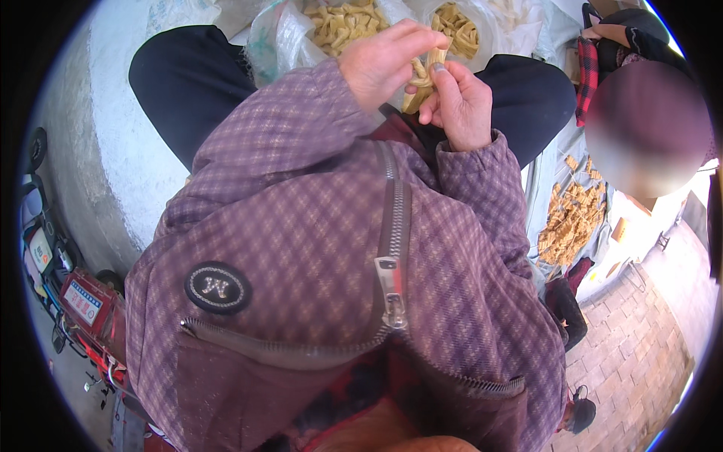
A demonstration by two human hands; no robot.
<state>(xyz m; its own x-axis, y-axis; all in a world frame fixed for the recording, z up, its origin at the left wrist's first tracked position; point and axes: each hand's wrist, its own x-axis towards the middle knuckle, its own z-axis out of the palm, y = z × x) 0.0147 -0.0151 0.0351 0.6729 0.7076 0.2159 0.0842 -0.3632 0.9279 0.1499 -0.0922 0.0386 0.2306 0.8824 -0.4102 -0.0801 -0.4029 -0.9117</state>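
Between my two hands is a tan strip, flat and ribbon-like, bent into a loop. My left hand pinches its upper part, with the fingers reaching over from the left. My right hand grips it from the right, the thumb pressed on the strip. Just beyond the hands, folded tan pieces fill a clear plastic bag. More tan folded pieces lie in a second pale bag or container behind my fingers. What the strip is made of, I cannot tell.
My dark-trousered knees spread either side of the bags. At right, small brownish-tan pieces lie heaped on a pale sheet, near another person. Paving stretches at lower right; a red vehicle stands at left.
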